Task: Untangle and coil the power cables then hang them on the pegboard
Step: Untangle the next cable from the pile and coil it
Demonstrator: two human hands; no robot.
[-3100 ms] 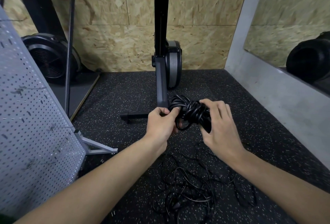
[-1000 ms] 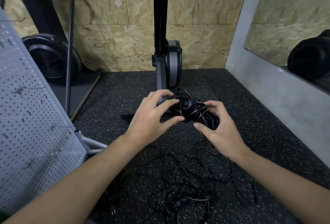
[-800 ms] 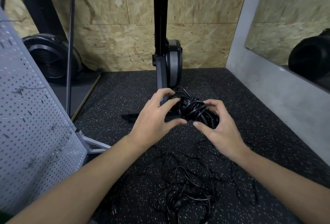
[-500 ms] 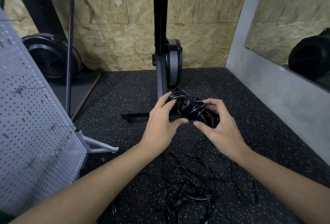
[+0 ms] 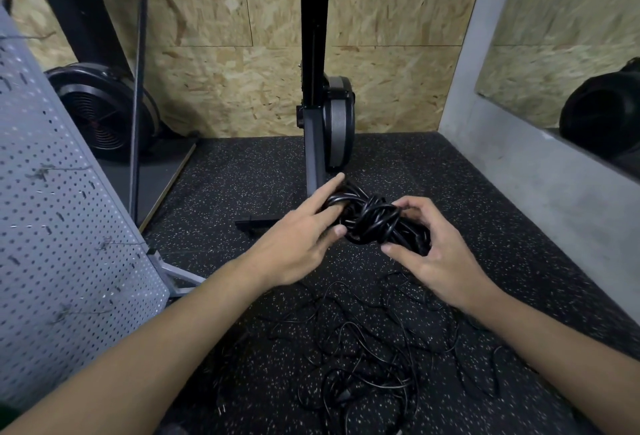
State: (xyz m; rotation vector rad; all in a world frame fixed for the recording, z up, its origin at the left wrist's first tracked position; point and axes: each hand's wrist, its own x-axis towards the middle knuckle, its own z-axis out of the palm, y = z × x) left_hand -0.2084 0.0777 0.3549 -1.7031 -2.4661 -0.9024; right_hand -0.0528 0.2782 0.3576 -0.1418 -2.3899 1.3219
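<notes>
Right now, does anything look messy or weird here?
Yes. A tangle of thin black cables sprawls loose on the speckled black rubber floor, uncoiled. The thick black cable bundle between the left hand and right hand looks knotted, not neatly looped.

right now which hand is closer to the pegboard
Left. The left hand holds the cable bundle on the side toward the pegboard; the right hand holds its other side, farther away.

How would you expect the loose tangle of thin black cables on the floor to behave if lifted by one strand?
The tangle would probably hang floppy, since its thin strands lie in loose curls. Its crossing loops suggest neighbouring strands would drag up together. It looks light for its spread.
</notes>
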